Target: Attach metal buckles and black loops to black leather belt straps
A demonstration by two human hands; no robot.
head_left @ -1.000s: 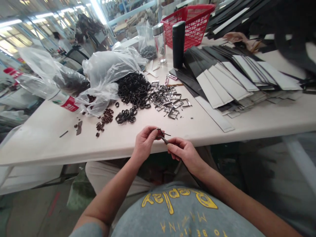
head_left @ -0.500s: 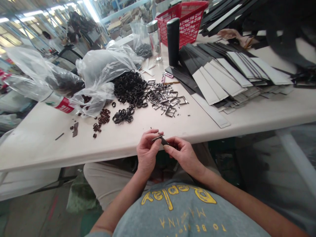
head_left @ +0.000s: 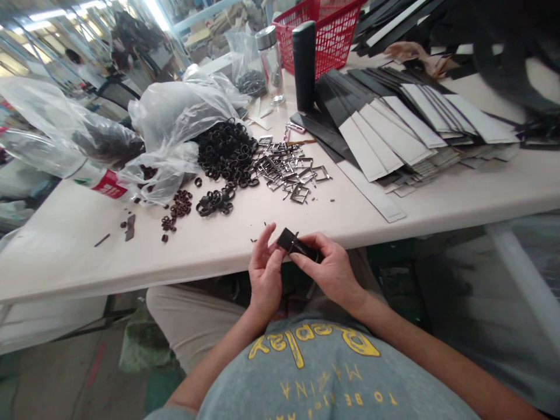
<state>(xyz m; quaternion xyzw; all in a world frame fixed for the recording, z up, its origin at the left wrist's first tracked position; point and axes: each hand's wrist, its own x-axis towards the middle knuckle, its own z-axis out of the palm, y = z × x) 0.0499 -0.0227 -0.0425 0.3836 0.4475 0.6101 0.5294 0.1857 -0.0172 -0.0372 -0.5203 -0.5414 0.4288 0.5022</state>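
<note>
A short black strap piece with a metal buckle across it is held at the table's front edge. My right hand pinches it between thumb and fingers. My left hand is at its left end, thumb near the strap and fingers raised and apart; whether the thumb touches it is hard to tell. Beyond my hands lie a pile of metal buckles, a heap of black loops, a smaller cluster of black loops and small brown loops.
Fanned black and white strips cover the right of the table. Behind stand a black cylinder, a glass bottle and a red basket. Plastic bags and a plastic bottle are at left.
The strap piece has turned, showing its flat black face and the buckle. The fingers of my left hand have lifted and spread. The view has shifted slightly.
</note>
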